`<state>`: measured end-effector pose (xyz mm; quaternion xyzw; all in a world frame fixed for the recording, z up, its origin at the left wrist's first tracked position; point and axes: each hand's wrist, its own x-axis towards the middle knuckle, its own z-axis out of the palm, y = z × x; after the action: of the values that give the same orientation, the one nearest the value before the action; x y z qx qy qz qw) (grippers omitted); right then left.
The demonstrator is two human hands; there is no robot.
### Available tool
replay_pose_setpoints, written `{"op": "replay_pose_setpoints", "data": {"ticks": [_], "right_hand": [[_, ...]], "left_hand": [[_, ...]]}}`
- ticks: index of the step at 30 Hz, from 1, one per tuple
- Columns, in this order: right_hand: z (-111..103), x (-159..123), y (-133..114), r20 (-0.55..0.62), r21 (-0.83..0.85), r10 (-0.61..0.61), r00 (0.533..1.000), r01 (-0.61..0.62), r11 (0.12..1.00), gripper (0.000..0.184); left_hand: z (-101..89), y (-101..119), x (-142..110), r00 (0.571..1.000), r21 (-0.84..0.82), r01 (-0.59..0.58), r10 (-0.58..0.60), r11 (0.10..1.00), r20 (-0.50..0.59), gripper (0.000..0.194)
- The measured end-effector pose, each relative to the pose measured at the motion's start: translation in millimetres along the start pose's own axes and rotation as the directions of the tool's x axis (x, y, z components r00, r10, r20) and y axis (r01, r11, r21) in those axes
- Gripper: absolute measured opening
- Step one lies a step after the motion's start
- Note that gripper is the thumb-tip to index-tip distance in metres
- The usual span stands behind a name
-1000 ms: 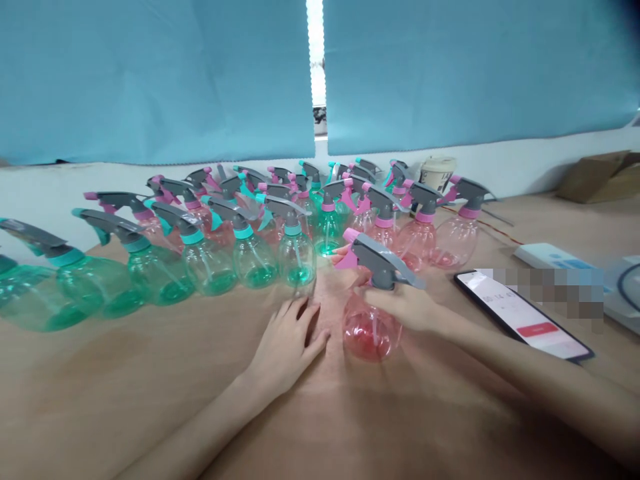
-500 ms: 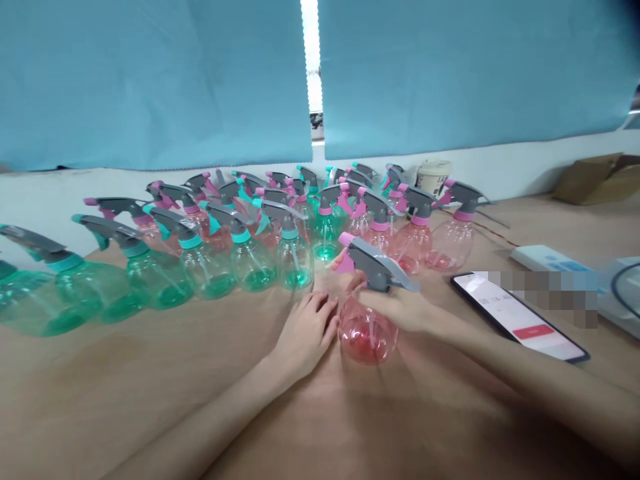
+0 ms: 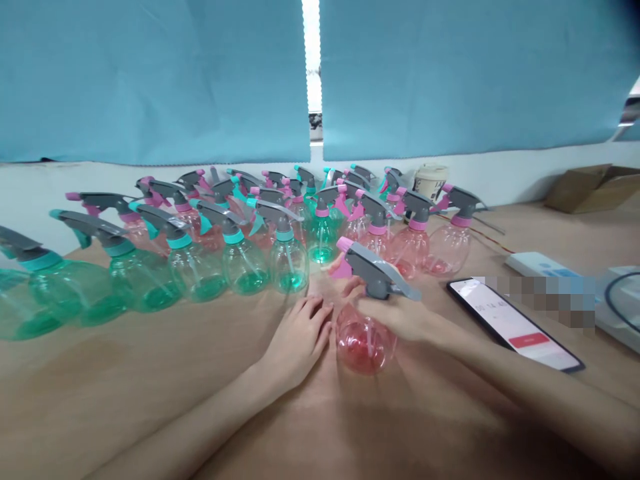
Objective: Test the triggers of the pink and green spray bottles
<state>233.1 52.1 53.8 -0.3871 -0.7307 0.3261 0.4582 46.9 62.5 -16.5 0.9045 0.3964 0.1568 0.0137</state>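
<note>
On a wooden surface [image 3: 150, 400], the left hand [image 3: 297, 343] lies palm down, its grip empty with fingers slightly spread, just beside a round, see-through pink spray bottle [image 3: 366, 340] that stands upright before the wearer, the right hand's [image 3: 395, 313] grip closed around its neck. To the right lies a phone [image 3: 515, 327] with a red button on its screen; beyond the hands stand rows of green bottles [image 3: 247, 267] and pink bottles [image 3: 410, 247], with a paper cup [image 3: 431, 181] behind them and an open cardboard box [image 3: 590, 188] at far right.
</note>
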Motion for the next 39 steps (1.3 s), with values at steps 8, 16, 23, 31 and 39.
{"op": "replay_pose_setpoints", "data": {"ticks": [8, 16, 23, 31, 39], "right_hand": [[-2, -3, -3, 0.014, -0.091, 0.059, 0.998, -0.058, 0.994, 0.041], [-1, -4, 4, 0.015, -0.107, 0.041, 0.999, -0.040, 0.994, 0.041], [-1, -3, 3, 0.018, -0.140, 0.067, 0.998, -0.064, 0.988, 0.033], [-14, 7, 11, -0.121, -0.193, 0.060, 0.991, -0.083, 0.978, 0.020], [-14, 8, 15, -0.101, -0.152, 0.064, 0.993, -0.079, 0.985, 0.011]], "left_hand": [[0.5, 2, 0, 1.000, -0.017, 0.009, -0.009, 1.000, 0.007, 0.029], [-0.9, 2, -2, 1.000, -0.025, 0.011, -0.011, 1.000, -0.007, 0.028], [0.5, 0, -2, 1.000, -0.002, 0.007, -0.007, 1.000, -0.001, 0.028], [0.7, 1, -3, 1.000, -0.001, 0.020, -0.020, 1.000, 0.018, 0.029], [1.6, 1, -3, 0.999, 0.007, 0.028, -0.028, 1.000, 0.019, 0.030]]}}
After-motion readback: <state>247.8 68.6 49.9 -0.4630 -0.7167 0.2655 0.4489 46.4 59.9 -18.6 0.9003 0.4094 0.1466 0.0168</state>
